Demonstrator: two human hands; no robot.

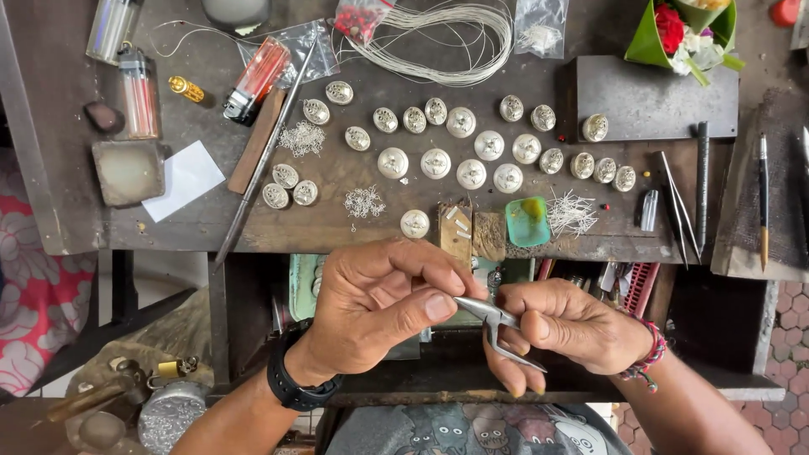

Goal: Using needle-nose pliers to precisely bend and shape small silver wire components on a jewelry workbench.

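Two hands are working below the bench: the left hand (pixel 383 303) and the right hand (pixel 565 324), sharing one pair of small pliers (pixel 497 324). Roughly twenty-five round silver domes (pixel 436 163) are lying on the bench (pixel 354 215). Two lighters (pixel 253 80) are lying upper left. One wire coil (pixel 447 38) is resting up top.

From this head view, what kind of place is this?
Likely a small jewellery workbench: rows of round silver pieces on a worn wooden bench, a coil of wire, tweezers, and the right hand holding small pliers against the left hand.
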